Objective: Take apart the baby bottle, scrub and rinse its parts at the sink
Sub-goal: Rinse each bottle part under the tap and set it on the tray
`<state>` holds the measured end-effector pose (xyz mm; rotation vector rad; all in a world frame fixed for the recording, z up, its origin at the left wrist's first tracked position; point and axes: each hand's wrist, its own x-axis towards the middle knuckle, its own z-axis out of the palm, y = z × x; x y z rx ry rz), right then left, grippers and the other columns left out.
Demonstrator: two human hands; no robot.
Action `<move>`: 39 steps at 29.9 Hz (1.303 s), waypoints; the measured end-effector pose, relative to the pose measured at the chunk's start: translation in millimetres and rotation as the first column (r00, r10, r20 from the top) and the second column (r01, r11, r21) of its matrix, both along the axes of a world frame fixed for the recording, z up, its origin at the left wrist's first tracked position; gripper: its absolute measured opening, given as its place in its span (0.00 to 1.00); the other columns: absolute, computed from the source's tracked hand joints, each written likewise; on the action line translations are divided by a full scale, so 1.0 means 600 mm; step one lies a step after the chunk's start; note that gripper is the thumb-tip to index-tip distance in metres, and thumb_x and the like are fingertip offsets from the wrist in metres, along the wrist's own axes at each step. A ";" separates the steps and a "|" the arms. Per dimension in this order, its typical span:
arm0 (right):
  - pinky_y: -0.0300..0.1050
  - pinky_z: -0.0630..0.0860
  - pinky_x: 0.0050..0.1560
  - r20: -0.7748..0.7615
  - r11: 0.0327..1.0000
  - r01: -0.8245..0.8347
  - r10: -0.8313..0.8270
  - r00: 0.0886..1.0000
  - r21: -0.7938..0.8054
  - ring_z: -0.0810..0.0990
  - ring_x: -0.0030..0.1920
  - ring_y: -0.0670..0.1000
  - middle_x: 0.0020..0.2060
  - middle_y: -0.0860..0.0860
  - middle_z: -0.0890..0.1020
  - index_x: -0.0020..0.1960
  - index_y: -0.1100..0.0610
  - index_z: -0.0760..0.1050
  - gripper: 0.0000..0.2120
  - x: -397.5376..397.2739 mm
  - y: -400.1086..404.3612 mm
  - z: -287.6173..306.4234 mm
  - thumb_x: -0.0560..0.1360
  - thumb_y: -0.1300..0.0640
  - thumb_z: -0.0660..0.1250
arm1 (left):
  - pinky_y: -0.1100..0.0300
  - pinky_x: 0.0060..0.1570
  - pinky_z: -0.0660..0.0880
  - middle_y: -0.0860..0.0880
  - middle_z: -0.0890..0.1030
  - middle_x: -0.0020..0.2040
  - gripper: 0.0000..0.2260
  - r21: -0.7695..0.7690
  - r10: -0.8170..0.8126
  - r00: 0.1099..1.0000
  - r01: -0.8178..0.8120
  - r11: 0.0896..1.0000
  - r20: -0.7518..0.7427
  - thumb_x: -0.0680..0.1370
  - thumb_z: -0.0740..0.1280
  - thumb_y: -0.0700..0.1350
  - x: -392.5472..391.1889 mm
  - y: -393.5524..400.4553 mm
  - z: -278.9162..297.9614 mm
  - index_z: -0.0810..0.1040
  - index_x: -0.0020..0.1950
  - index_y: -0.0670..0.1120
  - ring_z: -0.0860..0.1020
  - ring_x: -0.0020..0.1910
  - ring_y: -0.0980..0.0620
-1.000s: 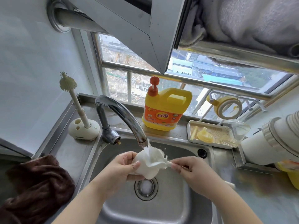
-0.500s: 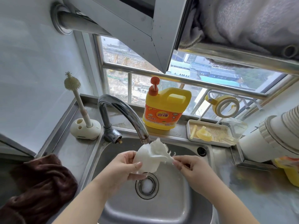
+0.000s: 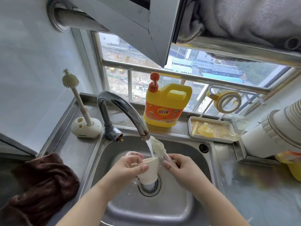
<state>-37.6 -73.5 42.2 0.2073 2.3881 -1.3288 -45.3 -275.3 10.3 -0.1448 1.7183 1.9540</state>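
Observation:
My left hand (image 3: 130,167) grips the cream baby bottle body (image 3: 149,172) over the sink drain, its mouth up under the running faucet (image 3: 128,115). Water falls from the spout into the bottle. My right hand (image 3: 177,165) pinches the handle of a white bottle brush (image 3: 158,147), whose bristle head stands just above the bottle's mouth, beside the stream. A yellow nipple piece (image 3: 206,132) and a straw lie in the white tray (image 3: 192,124) at the back right. The yellow bottle ring with lid (image 3: 226,101) hangs on a rack behind it.
A yellow detergent jug (image 3: 166,106) stands on the ledge behind the steel sink (image 3: 187,147). A second brush in a holder (image 3: 86,128) is at the back left. A brown cloth (image 3: 37,185) lies on the left counter, a white cylindrical appliance (image 3: 273,134) on the right.
The brush has come out of the bottle and now stands above its mouth. The bottle has turned from tilted sideways to mouth-up under the stream.

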 end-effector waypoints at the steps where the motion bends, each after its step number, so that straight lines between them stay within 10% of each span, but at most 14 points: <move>1: 0.24 0.68 0.34 0.009 0.999 -0.015 0.015 1.000 -0.032 0.76 0.34 0.30 0.33 0.37 0.81 0.57 0.47 0.77 0.10 -0.003 -0.007 0.003 0.75 0.53 0.67 | 0.65 0.39 0.74 0.53 0.73 0.56 0.15 -0.023 0.001 1.000 -0.001 1.000 -0.018 0.60 0.76 0.50 0.001 0.001 0.000 0.74 0.32 0.42 0.79 0.39 0.58; 5: 0.23 0.69 0.38 0.048 0.985 -0.061 0.070 0.996 -0.164 0.80 0.40 0.34 0.43 0.43 0.84 0.58 0.47 0.76 0.12 -0.012 -0.022 0.009 0.75 0.56 0.68 | 0.71 0.41 0.73 0.60 0.66 0.64 0.14 -0.122 0.022 0.996 -0.032 0.992 -0.084 0.58 0.77 0.49 0.001 0.004 -0.006 0.72 0.27 0.47 0.76 0.51 0.68; 8: 0.27 0.68 0.31 0.066 0.975 -0.085 0.101 0.993 -0.205 0.76 0.29 0.37 0.33 0.43 0.81 0.53 0.52 0.76 0.07 -0.010 -0.025 0.004 0.76 0.55 0.67 | 0.59 0.50 0.74 0.54 0.73 0.65 0.21 -0.093 0.088 0.994 -0.093 0.991 -0.064 0.52 0.80 0.58 0.000 -0.001 -0.016 0.71 0.30 0.51 0.75 0.61 0.53; 13: 0.33 0.68 0.33 0.080 0.975 -0.072 0.091 0.993 -0.210 0.73 0.29 0.42 0.31 0.47 0.80 0.48 0.53 0.76 0.04 0.003 -0.033 -0.012 0.76 0.54 0.67 | 0.58 0.42 0.75 0.45 0.83 0.49 0.47 0.072 0.147 0.977 -0.160 0.985 0.152 0.48 0.82 0.58 0.001 0.011 -0.028 0.68 0.63 0.47 0.81 0.45 0.50; 21: 0.41 0.67 0.31 0.113 0.982 -0.114 0.131 0.985 -0.150 0.70 0.28 0.45 0.33 0.51 0.81 0.42 0.50 0.77 0.11 0.009 -0.026 -0.016 0.79 0.48 0.61 | 0.53 0.41 0.79 0.44 0.82 0.51 0.33 0.126 0.003 0.980 -0.028 0.992 0.198 0.58 0.78 0.50 0.001 0.003 -0.020 0.75 0.61 0.49 0.82 0.47 0.48; 25: 0.38 0.69 0.30 0.041 0.972 -0.167 0.162 0.986 0.167 0.68 0.26 0.42 0.29 0.45 0.79 0.42 0.49 0.80 0.09 -0.007 0.023 0.005 0.78 0.52 0.63 | 0.58 0.43 0.78 0.49 0.84 0.49 0.36 0.019 0.010 0.993 -0.013 1.000 0.121 0.53 0.79 0.48 -0.006 -0.009 -0.012 0.76 0.60 0.52 0.82 0.47 0.54; 29: 0.43 0.74 0.39 -0.093 0.740 -0.364 0.495 0.864 0.566 0.79 0.40 0.46 0.39 0.44 0.81 0.48 0.46 0.80 0.07 -0.035 0.018 0.025 0.76 0.49 0.64 | 0.60 0.44 0.77 0.49 0.82 0.50 0.33 -0.071 -0.128 0.991 0.132 0.989 0.047 0.54 0.79 0.47 -0.008 -0.002 -0.001 0.76 0.59 0.55 0.81 0.46 0.54; 34: 0.37 0.58 0.26 -0.182 0.398 -0.264 0.790 0.585 0.878 0.74 0.27 0.48 0.26 0.45 0.73 0.32 0.49 0.76 0.10 -0.062 0.001 0.032 0.58 0.57 0.77 | 0.58 0.36 0.77 0.47 0.80 0.47 0.31 -0.055 -0.172 0.983 0.176 0.983 0.069 0.57 0.77 0.43 -0.015 0.000 0.005 0.75 0.59 0.53 0.80 0.41 0.55; 39: 0.45 0.74 0.43 0.160 0.621 -0.571 0.589 0.792 0.537 0.76 0.42 0.52 0.43 0.50 0.79 0.48 0.51 0.78 0.09 -0.041 -0.014 0.021 0.79 0.54 0.58 | 0.61 0.43 0.78 0.46 0.82 0.51 0.32 -0.113 -0.061 0.996 0.054 0.992 -0.060 0.57 0.78 0.39 -0.015 -0.004 -0.002 0.76 0.58 0.56 0.81 0.45 0.55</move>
